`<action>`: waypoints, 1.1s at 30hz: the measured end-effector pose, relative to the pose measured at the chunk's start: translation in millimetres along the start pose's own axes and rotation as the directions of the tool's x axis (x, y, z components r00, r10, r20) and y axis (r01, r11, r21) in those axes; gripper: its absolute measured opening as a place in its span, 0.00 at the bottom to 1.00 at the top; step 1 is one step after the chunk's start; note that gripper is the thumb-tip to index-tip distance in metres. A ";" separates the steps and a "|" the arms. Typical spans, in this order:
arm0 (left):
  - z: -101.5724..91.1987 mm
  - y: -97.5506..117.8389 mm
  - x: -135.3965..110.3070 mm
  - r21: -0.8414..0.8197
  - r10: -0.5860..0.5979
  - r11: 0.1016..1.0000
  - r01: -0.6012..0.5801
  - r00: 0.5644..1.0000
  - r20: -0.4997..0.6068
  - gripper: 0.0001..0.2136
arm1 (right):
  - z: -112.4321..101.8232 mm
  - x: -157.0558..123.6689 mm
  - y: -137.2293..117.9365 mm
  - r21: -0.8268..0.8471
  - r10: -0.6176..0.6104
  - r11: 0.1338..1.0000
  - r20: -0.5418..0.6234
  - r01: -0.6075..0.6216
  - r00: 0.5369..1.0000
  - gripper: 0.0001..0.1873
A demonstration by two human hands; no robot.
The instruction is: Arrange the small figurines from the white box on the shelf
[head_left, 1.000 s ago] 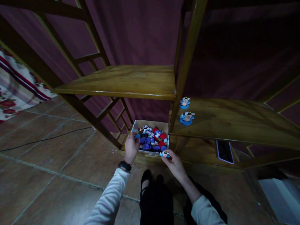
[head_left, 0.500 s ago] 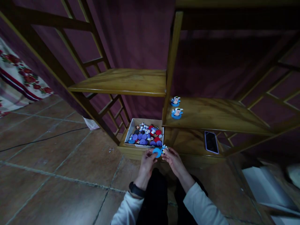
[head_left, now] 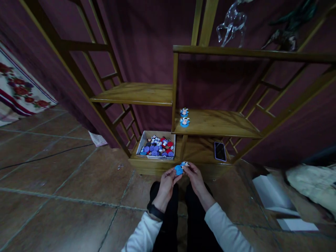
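Note:
My left hand (head_left: 168, 180) pinches a round blue base (head_left: 179, 170) between thumb and fingers. My right hand (head_left: 194, 176) grips a small blue-and-white figurine (head_left: 185, 164), its fingers covering part of it. Base and figurine touch, or nearly so; whether they are joined I cannot tell. Just beyond my hands, a white cardboard box (head_left: 139, 147) on the lowest shelf holds many small figurines and purple, red and blue discs. Two finished-looking figurines on blue bases, a rear one (head_left: 184, 112) and a front one (head_left: 184, 122), stand upright on the right-hand shelf.
A phone (head_left: 219, 151) lies on the lowest board at the right. Higher up stand a clear glass horse (head_left: 233, 21) and a dark sculpture (head_left: 286, 33). White sheets or card (head_left: 274, 196) lie on the tiled floor at right, and a black cable (head_left: 47, 152) runs across it at left.
My view has shifted, bringing the upper shelf with the glass horse into sight. The figurine and the blue base are closer together between my hands.

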State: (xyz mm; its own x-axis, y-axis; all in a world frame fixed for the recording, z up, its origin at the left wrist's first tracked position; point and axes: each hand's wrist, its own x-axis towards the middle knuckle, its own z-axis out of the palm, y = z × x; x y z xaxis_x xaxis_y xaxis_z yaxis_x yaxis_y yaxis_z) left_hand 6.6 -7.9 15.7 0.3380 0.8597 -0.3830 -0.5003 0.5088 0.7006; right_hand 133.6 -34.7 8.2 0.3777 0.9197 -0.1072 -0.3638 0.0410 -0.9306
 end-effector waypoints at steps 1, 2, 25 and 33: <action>1.3 -0.9 -2.9 -0.001 -0.001 1.000 0.001 1.000 0.009 0.11 | -0.4 -1.7 -0.5 -0.057 -0.032 0.998 0.008 0.033 0.999 0.19; 2.1 -1.7 -5.3 -0.001 -0.006 1.000 0.006 1.000 0.012 0.11 | -1.1 -3.1 -0.7 -0.108 -0.057 0.992 0.019 0.058 0.998 0.19; -14.7 -8.8 7.2 -0.128 -0.202 0.971 0.204 0.979 0.027 0.07 | -5.4 -12.7 6.9 -0.041 0.052 0.998 0.074 -0.049 0.996 0.18; -12.1 -9.3 6.5 -0.125 -0.210 0.970 0.210 0.978 0.009 0.08 | -9.0 -12.4 0.4 -0.236 -0.048 0.970 0.079 0.065 0.996 0.19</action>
State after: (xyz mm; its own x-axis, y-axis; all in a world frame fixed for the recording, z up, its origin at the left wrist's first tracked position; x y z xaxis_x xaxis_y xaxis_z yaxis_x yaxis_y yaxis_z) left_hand 3.8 -6.5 -0.6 0.4428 0.7330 -0.5163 -0.5137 0.6794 0.5240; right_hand 136.4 -49.6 5.9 0.3264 0.9446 -0.0346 -0.1273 0.0076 -0.9918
